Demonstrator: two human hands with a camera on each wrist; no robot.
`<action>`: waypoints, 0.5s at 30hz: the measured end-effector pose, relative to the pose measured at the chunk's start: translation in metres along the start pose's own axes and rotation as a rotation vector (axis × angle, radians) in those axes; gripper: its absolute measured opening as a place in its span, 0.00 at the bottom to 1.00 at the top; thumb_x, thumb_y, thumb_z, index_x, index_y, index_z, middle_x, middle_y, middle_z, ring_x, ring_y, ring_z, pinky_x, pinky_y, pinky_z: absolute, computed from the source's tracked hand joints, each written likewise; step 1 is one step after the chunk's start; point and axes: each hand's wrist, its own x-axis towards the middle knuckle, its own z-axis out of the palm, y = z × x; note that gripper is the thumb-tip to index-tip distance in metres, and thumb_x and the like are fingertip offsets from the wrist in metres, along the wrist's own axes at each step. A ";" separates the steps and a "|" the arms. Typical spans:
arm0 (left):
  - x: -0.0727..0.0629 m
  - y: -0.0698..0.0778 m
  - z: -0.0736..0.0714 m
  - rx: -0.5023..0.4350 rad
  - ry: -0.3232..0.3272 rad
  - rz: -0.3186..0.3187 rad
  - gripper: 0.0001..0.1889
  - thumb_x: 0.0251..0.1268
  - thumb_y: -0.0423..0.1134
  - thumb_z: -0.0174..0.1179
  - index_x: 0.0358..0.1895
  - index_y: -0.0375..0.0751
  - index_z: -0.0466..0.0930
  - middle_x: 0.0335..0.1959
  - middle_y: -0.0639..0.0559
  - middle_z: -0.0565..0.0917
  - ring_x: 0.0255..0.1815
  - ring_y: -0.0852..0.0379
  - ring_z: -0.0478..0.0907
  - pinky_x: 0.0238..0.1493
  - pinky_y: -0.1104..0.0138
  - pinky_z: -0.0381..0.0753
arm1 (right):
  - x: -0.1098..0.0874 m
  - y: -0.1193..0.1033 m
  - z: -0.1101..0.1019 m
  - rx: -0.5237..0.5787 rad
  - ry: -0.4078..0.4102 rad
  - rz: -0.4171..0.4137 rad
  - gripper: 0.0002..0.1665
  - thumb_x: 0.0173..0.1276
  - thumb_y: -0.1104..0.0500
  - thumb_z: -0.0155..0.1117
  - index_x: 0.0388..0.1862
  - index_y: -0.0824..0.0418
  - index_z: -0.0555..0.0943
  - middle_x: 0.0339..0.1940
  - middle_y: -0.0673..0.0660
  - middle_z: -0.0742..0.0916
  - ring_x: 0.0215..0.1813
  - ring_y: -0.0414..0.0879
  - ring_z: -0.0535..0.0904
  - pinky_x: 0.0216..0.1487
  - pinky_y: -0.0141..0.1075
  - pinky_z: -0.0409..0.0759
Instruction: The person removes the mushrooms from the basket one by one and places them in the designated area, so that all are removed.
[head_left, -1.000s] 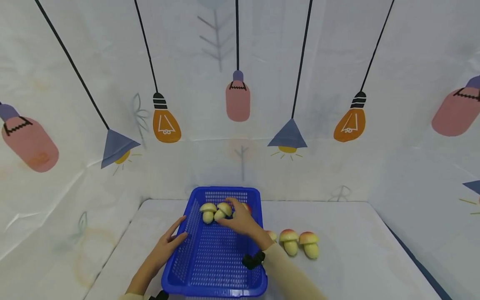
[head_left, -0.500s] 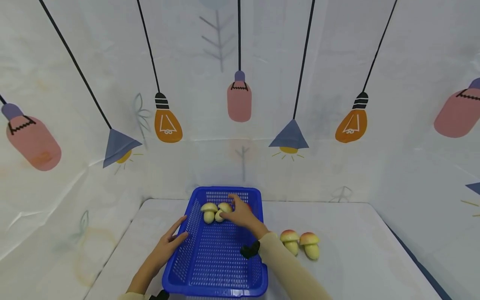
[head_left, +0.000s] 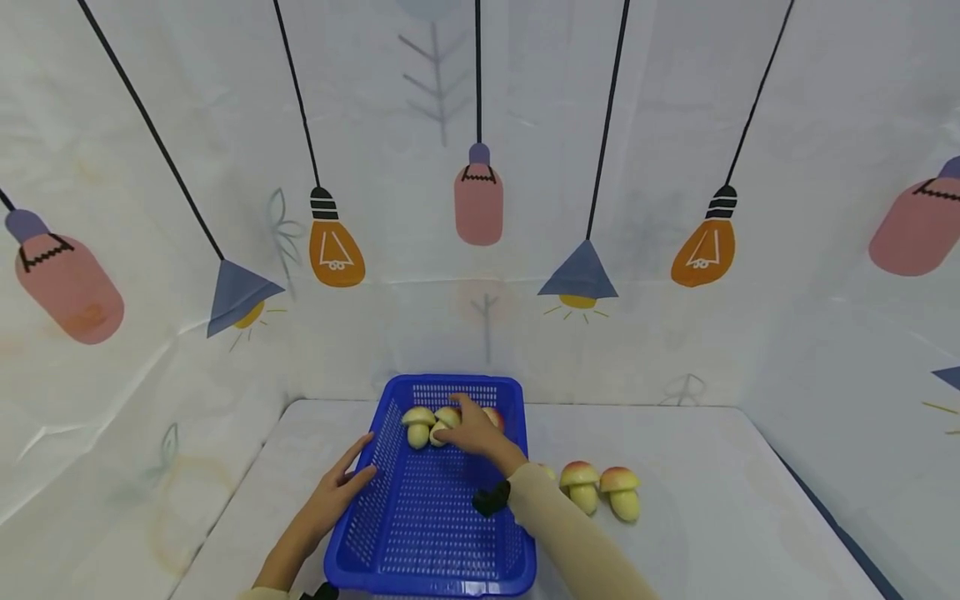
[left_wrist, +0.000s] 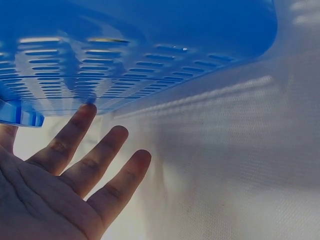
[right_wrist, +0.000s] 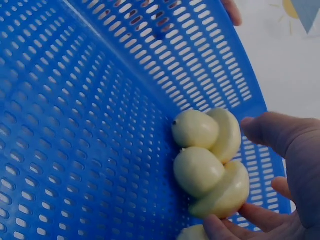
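Note:
A blue perforated plastic basket [head_left: 442, 517] holds several toy mushrooms with pale stems. My left hand [head_left: 335, 493] rests on the basket's left side with its fingers extended; the left wrist view shows those fingers [left_wrist: 117, 187] along the outer wall. Inside the basket's far end, my right hand [head_left: 474, 431] reaches over the mushrooms. Its spread fingers are at the caps of the left mushroom [right_wrist: 197, 129] and the second mushroom [right_wrist: 205, 175], with fingertips touching the second one's cap. Behind this hand a red-capped mushroom [head_left: 493, 416] partly shows.
On the white table [head_left: 705, 517], right of the basket, lie a red-and-yellow-capped mushroom [head_left: 581, 485], a similar mushroom [head_left: 621, 492] and a third one half hidden by the right sleeve [head_left: 562, 517]. A white backdrop [head_left: 420, 325] printed with lamps stands behind.
My right hand has shifted slightly left over the second mushroom, its fingers less spread than half a second ago. The red-capped mushroom shows more. My left hand stays on the basket.

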 end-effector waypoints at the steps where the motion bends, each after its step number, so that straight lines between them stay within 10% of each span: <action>1: 0.000 0.000 0.000 -0.001 0.001 -0.001 0.34 0.77 0.55 0.57 0.81 0.66 0.56 0.68 0.29 0.75 0.50 0.47 0.84 0.45 0.54 0.85 | 0.001 0.000 0.001 -0.004 0.002 0.000 0.45 0.68 0.55 0.71 0.78 0.67 0.63 0.72 0.68 0.75 0.68 0.61 0.76 0.66 0.56 0.75; 15: 0.000 0.000 0.002 -0.008 0.001 0.025 0.34 0.77 0.53 0.56 0.81 0.65 0.56 0.70 0.29 0.72 0.54 0.45 0.83 0.47 0.53 0.85 | 0.008 0.000 0.003 -0.136 0.018 -0.056 0.32 0.64 0.65 0.73 0.66 0.70 0.74 0.60 0.68 0.83 0.60 0.60 0.81 0.60 0.52 0.80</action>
